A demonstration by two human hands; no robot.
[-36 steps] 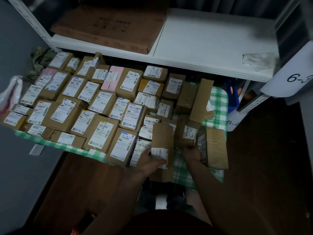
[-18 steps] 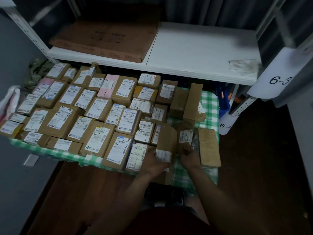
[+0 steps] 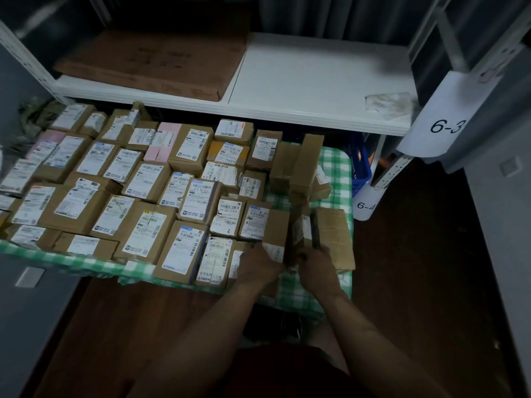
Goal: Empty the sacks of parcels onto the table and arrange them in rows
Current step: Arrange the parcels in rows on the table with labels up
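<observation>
Parcels of brown cardboard with white labels (image 3: pixel 146 182) lie in close rows on the green-checked tablecloth (image 3: pixel 339 173), beneath a white metal shelf (image 3: pixel 316 81). At the near right edge the left hand (image 3: pixel 260 268) grips one labelled brown box (image 3: pixel 277 228). The right hand (image 3: pixel 316 265) grips a narrow upright box (image 3: pixel 300 234). Dark wooden floor (image 3: pixel 416 282) lies to the right.

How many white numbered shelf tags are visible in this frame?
2. The white curved tag reading 6-3 is at the upper right; the white tag reading 6-4 sits below it, right of the green-checked table. Others may be hidden.
</observation>
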